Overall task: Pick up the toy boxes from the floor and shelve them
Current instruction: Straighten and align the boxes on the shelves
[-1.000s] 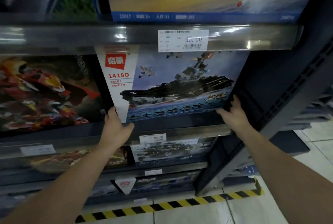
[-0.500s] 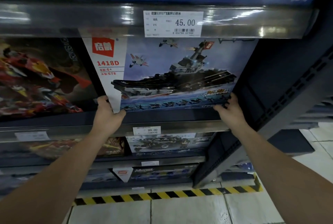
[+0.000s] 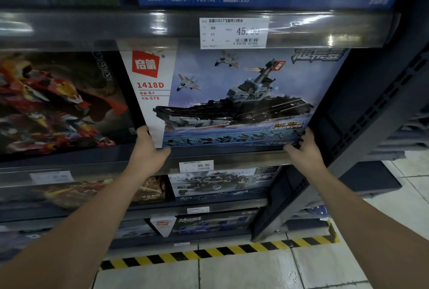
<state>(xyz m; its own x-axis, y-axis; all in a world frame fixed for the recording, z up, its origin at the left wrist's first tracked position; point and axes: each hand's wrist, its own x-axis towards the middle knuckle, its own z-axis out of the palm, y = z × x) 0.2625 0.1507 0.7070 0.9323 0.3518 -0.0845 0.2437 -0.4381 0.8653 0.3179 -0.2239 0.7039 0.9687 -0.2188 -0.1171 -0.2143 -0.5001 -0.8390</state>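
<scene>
The toy box [image 3: 232,102] stands on the shelf [image 3: 243,160] at twelve o'clock, the left hand [image 3: 148,152] gripping its seven-o'clock corner and the right hand [image 3: 305,150] its five-o'clock corner. It looks broad, stiff, glossy and likely weighty, so the bottom corners suit.

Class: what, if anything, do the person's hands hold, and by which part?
The aircraft carrier toy box: the left hand grips its lower left corner, the right hand its lower right corner.
</scene>
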